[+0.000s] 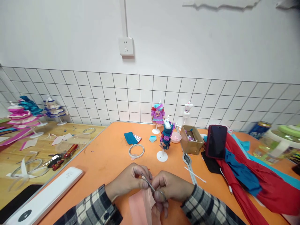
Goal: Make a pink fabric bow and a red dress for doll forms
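The pink cloth (138, 206) lies low in view at the near side of the orange surface (105, 150), its upper end pinched between the closed fingers of the left hand (125, 181), while the right hand (174, 186) has its fingers curled shut around the handles of the scissors (150, 185), whose blades point toward the left thumb; how far the blades part cannot be told. Beyond the hands stand a tape roll (129, 152) and a dressed dress form (166, 137), with a box (193, 145), phone (217, 142) and red cloth (264, 175) to the right.
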Available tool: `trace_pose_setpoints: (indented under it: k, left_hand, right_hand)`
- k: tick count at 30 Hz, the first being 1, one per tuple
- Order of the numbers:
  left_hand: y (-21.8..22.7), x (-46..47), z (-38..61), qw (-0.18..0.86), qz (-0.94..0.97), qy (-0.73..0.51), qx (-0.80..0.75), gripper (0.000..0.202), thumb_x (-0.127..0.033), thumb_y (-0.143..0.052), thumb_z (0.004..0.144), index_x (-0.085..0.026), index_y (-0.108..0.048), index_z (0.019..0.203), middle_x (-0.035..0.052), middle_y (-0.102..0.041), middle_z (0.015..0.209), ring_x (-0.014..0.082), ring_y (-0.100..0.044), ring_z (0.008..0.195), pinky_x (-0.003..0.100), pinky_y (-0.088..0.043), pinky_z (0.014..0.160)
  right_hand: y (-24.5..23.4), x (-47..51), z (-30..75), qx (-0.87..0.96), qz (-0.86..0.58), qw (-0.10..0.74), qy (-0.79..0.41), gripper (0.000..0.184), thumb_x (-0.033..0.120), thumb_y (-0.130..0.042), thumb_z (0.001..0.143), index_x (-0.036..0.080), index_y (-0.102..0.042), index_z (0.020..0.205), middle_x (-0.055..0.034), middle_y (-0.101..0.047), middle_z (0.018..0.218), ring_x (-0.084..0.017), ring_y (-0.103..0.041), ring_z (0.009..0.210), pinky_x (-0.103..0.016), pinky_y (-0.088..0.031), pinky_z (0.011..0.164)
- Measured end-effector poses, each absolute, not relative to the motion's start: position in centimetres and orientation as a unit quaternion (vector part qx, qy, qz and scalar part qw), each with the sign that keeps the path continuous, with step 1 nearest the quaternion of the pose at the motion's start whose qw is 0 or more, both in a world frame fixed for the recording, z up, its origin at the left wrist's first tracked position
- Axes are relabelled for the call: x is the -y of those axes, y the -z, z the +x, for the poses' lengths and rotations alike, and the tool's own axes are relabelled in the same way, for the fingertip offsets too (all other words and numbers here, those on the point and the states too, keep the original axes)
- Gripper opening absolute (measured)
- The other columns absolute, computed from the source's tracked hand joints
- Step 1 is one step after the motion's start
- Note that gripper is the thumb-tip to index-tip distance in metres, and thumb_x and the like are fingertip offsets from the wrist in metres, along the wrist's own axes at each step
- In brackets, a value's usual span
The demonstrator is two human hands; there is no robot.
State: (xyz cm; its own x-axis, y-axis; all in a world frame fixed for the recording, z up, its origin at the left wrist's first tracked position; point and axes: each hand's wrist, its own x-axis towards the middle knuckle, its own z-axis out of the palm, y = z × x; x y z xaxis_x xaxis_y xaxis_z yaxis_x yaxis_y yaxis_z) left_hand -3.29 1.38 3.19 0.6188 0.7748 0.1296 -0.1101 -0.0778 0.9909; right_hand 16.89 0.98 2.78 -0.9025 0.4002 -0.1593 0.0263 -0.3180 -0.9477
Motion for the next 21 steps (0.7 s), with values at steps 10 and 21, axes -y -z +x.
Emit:
trace_pose_setpoints:
  k: [10, 21]
  left_hand:
    - [-3.1, -1.4, -3.3, 0.626, 0.640, -0.350, -0.274, 0.031, -0.046, -0.084, 0.062, -0.017, -0.075, 0.066, 0.0042, -0.067, 0.069, 0.0171, -0.058, 0.071, 0.029, -0.044, 0.073]
    - [-2.5, -1.4, -3.0, 0.666, 0.618, -0.343, -0.237, 0.029, -0.044, -0.086, 0.060, -0.017, -0.076, 0.065, 0.0025, -0.062, 0.065, 0.0145, -0.053, 0.066, 0.027, -0.040, 0.066]
  right_hand:
    - [-1.9, -1.0, 16.6, 0.584, -0.178, 0.138, -0.780, 0.058, 0.064, -0.075, 0.062, 0.008, -0.062, 0.064, 0.0026, -0.053, 0.047, -0.007, -0.051, 0.038, -0.022, -0.052, 0.048]
    - [-0.9, -0.9, 16.2, 0.553, -0.157, 0.135, -0.807, 0.059, 0.063, -0.079, 0.058, 0.007, -0.063, 0.065, 0.0016, -0.054, 0.047, -0.008, -0.051, 0.036, -0.024, -0.053, 0.048]
